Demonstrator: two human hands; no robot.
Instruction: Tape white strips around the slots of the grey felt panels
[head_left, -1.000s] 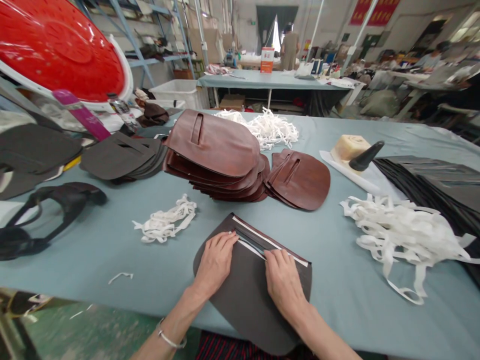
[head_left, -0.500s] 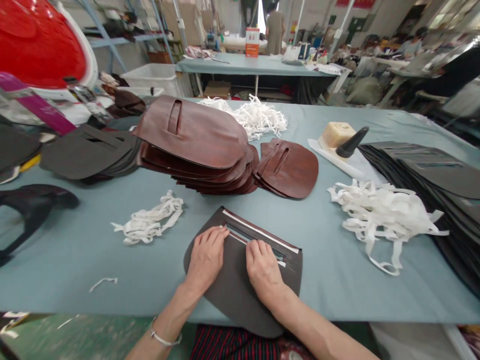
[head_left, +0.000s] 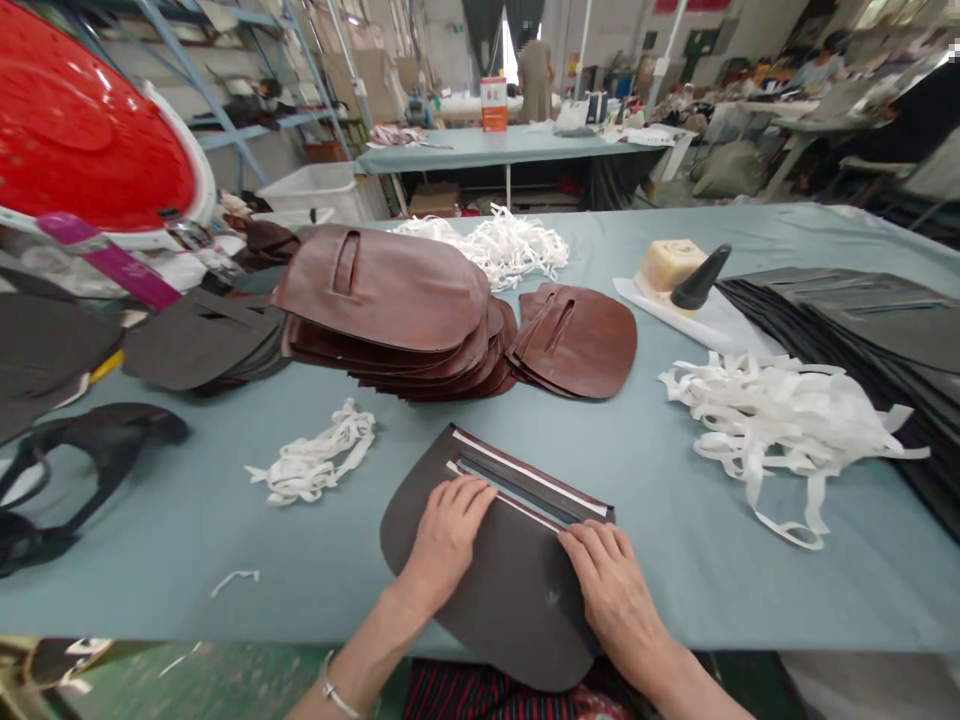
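A dark leather panel (head_left: 517, 580) with a rounded lower end lies backing side up at the table's front edge, overhanging it a little. White tape strips run along its straight top edge and beside a long slot (head_left: 510, 486). My left hand (head_left: 450, 525) has its fingers bunched at the slot's lower edge, left of the middle, pinching the folded brown leather there. Toward the slot's right end, my right hand (head_left: 611, 575) grips the same edge with closed fingers. Both thumbs are mostly hidden. Between the hands a thin line of folded edge shows.
Brown leather panels (head_left: 390, 290) are stacked behind, with a smaller pile (head_left: 581, 340) beside them. White tape heaps (head_left: 780, 420) lie right, left and behind. A yellowish block (head_left: 671, 265) with a black horn-shaped piece (head_left: 701, 280) stands right, near dark panels (head_left: 885, 320). Black scissors handles (head_left: 82, 470) lie left.
My right hand has slid right along the slot to near its end. My left hand has also shifted right from the slot's left end. The view has moved slightly.
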